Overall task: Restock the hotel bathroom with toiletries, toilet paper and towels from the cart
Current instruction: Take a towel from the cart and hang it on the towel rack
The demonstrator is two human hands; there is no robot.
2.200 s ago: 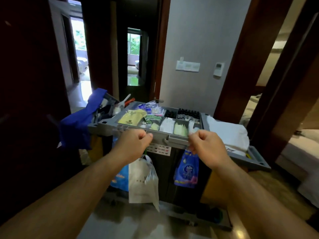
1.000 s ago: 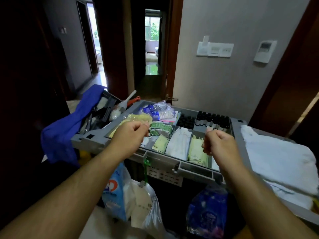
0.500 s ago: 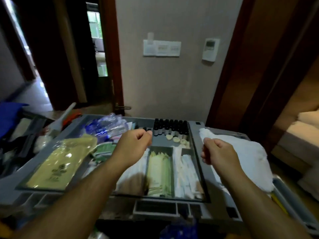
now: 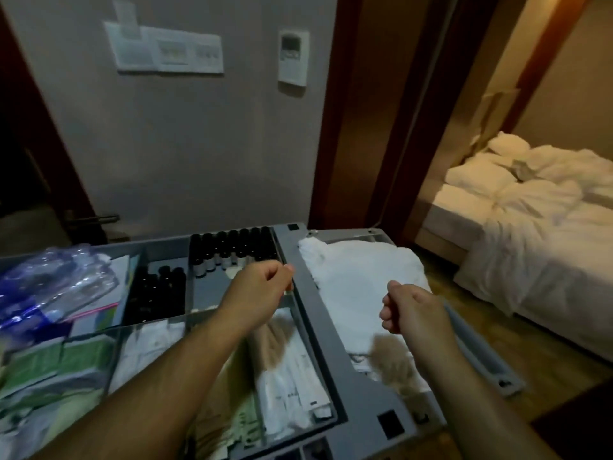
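Cart tray (image 4: 320,330), near edge: white sachets (image 4: 292,383) in the right-hand slot, green pkts (image 4: 49,366) toward the left. Past those, left hand (image 4: 262,290) hovers w/ fingers curled, thumb on forefinger, nothing in it afaict. Right hand (image 4: 414,310) is a loose empty fist over the towels (image 4: 358,270) on the cart's right side. Dark bottles (image 4: 232,250) line the tray's far edge. Risk imo: they're packed tight, so grabbing one could tip its neighbours.

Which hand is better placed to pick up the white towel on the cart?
Right hand: it hovers over the white towel, holding nothing. The left hand is farther off, above the toiletry tray near the dark bottles.
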